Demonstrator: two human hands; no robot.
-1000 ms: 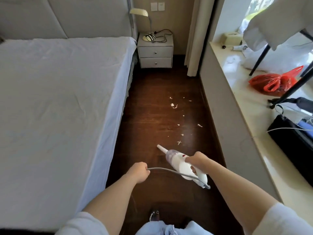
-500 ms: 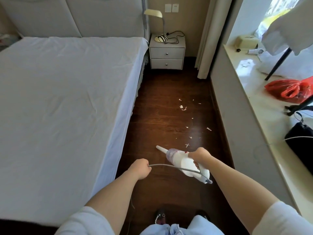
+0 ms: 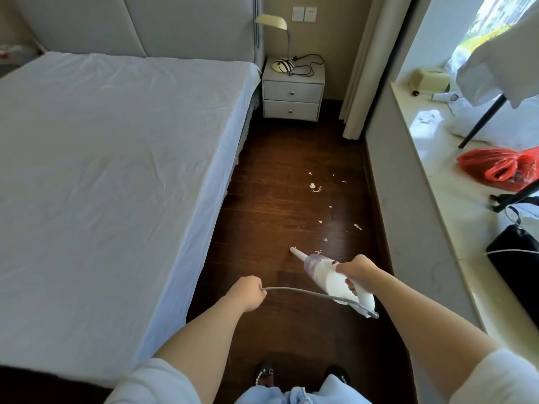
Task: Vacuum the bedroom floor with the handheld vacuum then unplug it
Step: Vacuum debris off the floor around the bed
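dark wood floor (image 3: 262,228): handheld vacuum (image 3: 326,275) is being gripped by right hand (image 3: 357,272); cord (image 3: 306,293) is being gripped in left hand (image 3: 248,291)'s fist.

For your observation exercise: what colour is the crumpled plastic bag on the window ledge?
Red, seen in the head view: the crumpled plastic bag on the pale window ledge.

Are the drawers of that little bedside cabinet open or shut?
Shut: both drawer fronts of the bedside cabinet sit flush with its frame, no gap showing.
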